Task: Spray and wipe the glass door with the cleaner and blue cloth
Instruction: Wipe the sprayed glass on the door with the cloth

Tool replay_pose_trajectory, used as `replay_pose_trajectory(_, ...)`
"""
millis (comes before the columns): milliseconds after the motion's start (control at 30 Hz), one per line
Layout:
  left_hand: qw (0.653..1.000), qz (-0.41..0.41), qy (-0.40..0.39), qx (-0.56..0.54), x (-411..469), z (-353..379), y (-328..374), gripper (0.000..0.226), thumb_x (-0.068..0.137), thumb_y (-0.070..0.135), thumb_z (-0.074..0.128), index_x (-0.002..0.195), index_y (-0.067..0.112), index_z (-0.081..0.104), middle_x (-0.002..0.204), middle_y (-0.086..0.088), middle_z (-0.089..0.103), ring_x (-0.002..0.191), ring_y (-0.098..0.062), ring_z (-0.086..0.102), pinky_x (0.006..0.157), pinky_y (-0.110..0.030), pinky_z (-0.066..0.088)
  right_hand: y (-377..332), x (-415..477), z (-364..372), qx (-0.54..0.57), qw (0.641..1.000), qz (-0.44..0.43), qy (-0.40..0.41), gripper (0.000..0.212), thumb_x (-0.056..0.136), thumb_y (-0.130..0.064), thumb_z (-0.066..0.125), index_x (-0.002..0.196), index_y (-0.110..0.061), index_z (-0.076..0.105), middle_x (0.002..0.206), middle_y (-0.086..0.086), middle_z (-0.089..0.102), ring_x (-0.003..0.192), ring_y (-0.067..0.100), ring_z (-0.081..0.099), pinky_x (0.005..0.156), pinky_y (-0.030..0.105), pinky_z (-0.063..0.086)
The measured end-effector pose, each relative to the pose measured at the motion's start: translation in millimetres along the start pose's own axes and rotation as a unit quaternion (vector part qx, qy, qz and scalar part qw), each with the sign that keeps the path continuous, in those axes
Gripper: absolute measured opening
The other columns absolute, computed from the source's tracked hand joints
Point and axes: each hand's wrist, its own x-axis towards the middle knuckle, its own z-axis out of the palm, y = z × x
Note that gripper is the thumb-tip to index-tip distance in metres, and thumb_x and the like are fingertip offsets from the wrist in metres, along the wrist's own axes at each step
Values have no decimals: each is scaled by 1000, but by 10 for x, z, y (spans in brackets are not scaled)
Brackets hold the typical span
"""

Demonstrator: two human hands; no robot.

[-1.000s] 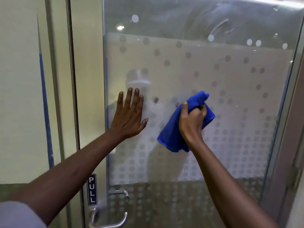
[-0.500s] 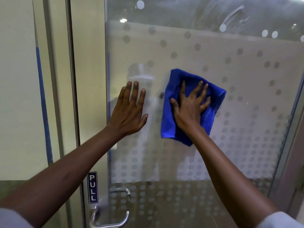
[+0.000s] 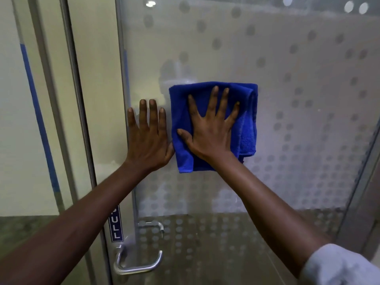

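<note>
Blue cloth (image 3: pixel 213 128) is lying folded flat against the glass door (image 3: pixel 298 140), roughly mid-pane, w/ its long axis running up-down and a doubled fold showing along its right edge. Right hand (image 3: pixel 211 130) is pressing it to the glass, palm flat, fingers spread wide over the cloth's middle, not pinching anything. Left hand (image 3: pixel 148 138) is bracing bare on the glass just beside the cloth's left edge, fingers straight and close together, thumb side about touching the cloth. So the cloth is sitting directly under the right hand, w/ most unwiped pane stretching right and up; the next stroke prob. needs to go that way. Glass is carrying a frosted dot pattern, denser lower down, hazy up top. Below-left, the metal handle (image 3: pixel 137 262) and a PULL label (image 3: pixel 116 225). Cleaner isn't in view.
</note>
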Motion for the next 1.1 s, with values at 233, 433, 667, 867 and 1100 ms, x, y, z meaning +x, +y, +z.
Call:
replay_pose_trajectory(233, 1000, 10, -8, 18, -6, 12, -32, 94, 87, 59, 44, 150, -3, 16, 154, -36, 16, 144, -51, 7, 114, -69, 4, -10, -839, 305, 24, 999, -11, -18, 87, 80, -79, 36, 152, -35, 16, 158, 26, -1, 143, 50, -3, 104, 77, -1)
replay_pose_trajectory(433, 999, -5, -13, 31, -8, 31, -10, 94, 89, 66, 35, 151, -2, 17, 156, -33, 15, 145, -50, 6, 114, -70, 4, 346, -1420, 410, 11, 996, 66, -58, 94, 70, -79, 45, 150, -35, 22, 158, 26, -2, 144, 48, -4, 103, 77, -1)
replay_pose_trajectory(667, 1000, -10, -18, 20, 12, 12, 15, 91, 90, 65, 29, 152, 1, 8, 155, -34, 16, 144, -52, 9, 111, -73, 4, 871, -1162, 187, 27, 974, 216, -67, 95, 69, -75, 44, 149, -29, 23, 156, 32, 9, 142, 50, 5, 103, 75, 9)
replay_pose_trajectory(867, 1000, -4, -17, 13, -7, 32, 7, 87, 92, 58, 33, 152, 1, 8, 155, -36, 15, 144, -52, 9, 108, -76, 7, 679, -200, -42, 52, 956, 289, 2, 89, 72, -71, 41, 149, -30, 21, 157, 28, 14, 142, 50, 12, 104, 73, 11)
replay_pose_trajectory(1100, 1000, 7, -1, 22, -4, 86, -46, 86, 91, 58, 30, 152, 1, 9, 154, -37, 15, 143, -52, 10, 108, -76, 7, 66, -148, 78, 42, 991, 128, 21, 89, 74, -76, 38, 150, -33, 21, 157, 24, 8, 144, 48, 4, 103, 75, 3)
